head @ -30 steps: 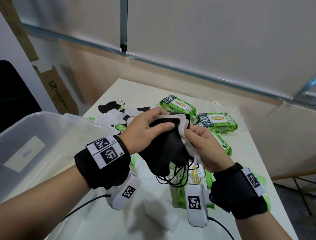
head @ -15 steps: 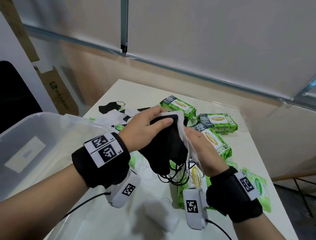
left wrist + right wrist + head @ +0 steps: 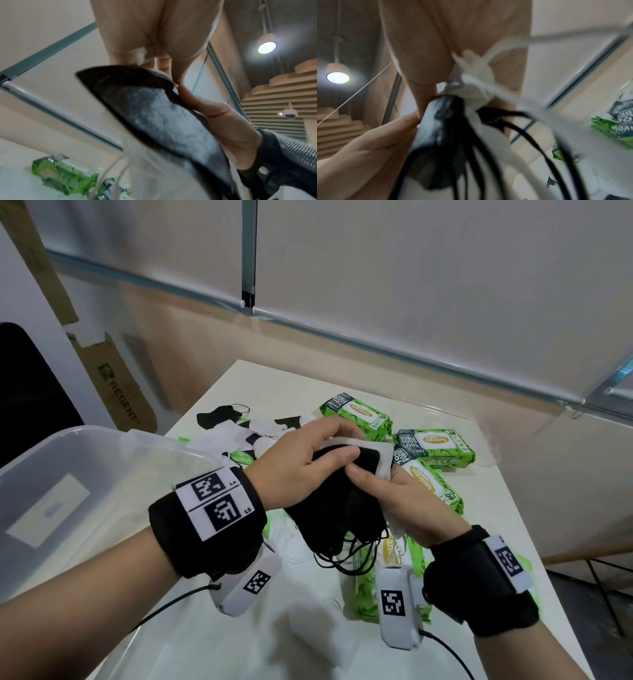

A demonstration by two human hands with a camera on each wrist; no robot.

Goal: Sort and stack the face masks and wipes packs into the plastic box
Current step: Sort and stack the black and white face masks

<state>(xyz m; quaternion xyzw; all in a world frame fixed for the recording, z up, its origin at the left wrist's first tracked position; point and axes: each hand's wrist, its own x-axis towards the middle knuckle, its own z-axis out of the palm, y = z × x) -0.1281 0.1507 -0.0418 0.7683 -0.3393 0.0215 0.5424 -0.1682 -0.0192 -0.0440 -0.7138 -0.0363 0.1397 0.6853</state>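
Both hands hold a bundle of face masks [image 3: 337,508] above the table, black ones in front and white ones [image 3: 383,455] behind, ear loops dangling below. My left hand [image 3: 308,460] grips the bundle's top, thumb across the black mask [image 3: 154,108]. My right hand [image 3: 397,498] pinches the same bundle from the right, thumb on the black mask [image 3: 436,128]. Green wipes packs [image 3: 435,445] lie on the table behind and under the hands. The clear plastic box [image 3: 68,491] stands at the left.
More black and white masks [image 3: 239,433] lie loose at the table's far left. A cardboard sheet [image 3: 116,388] leans on the wall behind the box. The table's right edge [image 3: 534,535] drops off to the floor.
The right thumb has moved onto the front of the black mask, and both hands have shifted slightly with the bundle. The white masks now sit more squarely behind the black ones.
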